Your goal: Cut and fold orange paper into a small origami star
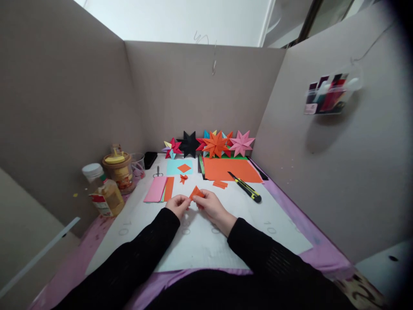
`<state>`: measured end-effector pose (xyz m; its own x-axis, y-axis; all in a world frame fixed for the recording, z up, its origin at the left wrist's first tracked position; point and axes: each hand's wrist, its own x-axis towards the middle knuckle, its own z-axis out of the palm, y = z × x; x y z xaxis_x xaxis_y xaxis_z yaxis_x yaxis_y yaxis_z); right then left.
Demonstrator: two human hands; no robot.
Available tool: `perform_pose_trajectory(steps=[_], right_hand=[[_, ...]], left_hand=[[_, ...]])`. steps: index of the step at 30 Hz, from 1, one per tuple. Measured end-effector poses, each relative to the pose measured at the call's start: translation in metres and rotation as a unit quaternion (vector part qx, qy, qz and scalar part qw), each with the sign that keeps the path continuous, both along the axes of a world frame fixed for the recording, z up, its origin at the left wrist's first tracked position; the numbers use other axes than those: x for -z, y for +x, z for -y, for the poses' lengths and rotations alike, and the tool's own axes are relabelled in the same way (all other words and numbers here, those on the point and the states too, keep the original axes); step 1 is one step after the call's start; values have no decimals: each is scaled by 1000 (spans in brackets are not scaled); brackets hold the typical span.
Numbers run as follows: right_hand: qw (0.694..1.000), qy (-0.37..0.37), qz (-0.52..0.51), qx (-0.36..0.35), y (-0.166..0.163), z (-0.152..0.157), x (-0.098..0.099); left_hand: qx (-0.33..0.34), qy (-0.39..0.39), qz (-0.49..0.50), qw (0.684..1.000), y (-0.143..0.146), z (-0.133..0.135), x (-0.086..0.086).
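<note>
A small folded piece of orange paper (196,192) is held up over the white sheet on the table. My right hand (211,205) pinches its right side between thumb and fingers. At its lower left corner, my left hand (179,205) closes its fingertips on the edge. Just beyond the hands lies a little folded orange shape (183,178). An orange diamond (184,168) rests on a light blue sheet (171,166). To the right are a few small orange strips (220,184) and a black and yellow utility knife (245,187).
Pink and other coloured papers (155,189) lie left, near scissors (158,172). Orange sheets (232,169) sit at the back, below several folded paper stars (217,144). A glue bottle (108,197), a brown-lidded jar (118,174) and a clear cup (138,165) stand left. Grey partitions (200,90) enclose the table.
</note>
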<state>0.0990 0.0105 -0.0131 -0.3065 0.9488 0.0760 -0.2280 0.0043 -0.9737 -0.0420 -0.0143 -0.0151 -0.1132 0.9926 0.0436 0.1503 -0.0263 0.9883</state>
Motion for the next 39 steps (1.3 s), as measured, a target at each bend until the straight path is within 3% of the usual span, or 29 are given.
perform_pose_trajectory(steps=[2, 5, 8, 13, 17, 24, 32, 39], right_hand=[[1000, 0, -15, 8, -1, 1, 0], [999, -11, -18, -35, -2, 4, 0], [998, -3, 0, -64, -1, 4, -2], [991, 89, 92, -35, 11, 1, -11], [981, 105, 146, -69, 18, 2, -14], [972, 185, 144, -30, 18, 1, -14], [976, 173, 130, -28, 14, -1, -5], [979, 154, 123, -57, 18, 0, -10]], left_hand=[[37, 0, -8, 999, 3, 1, 3], [67, 2, -32, 997, 3, 1, 10], [68, 15, -43, 997, 2, -1, 14], [17, 58, 29, 998, 2, -2, 11], [25, 9, 93, 995, 0, -2, 4], [35, -35, 149, 988, -2, -3, 3], [49, -73, 284, 955, -1, 0, -1], [48, -66, 248, 965, -4, -1, -1]])
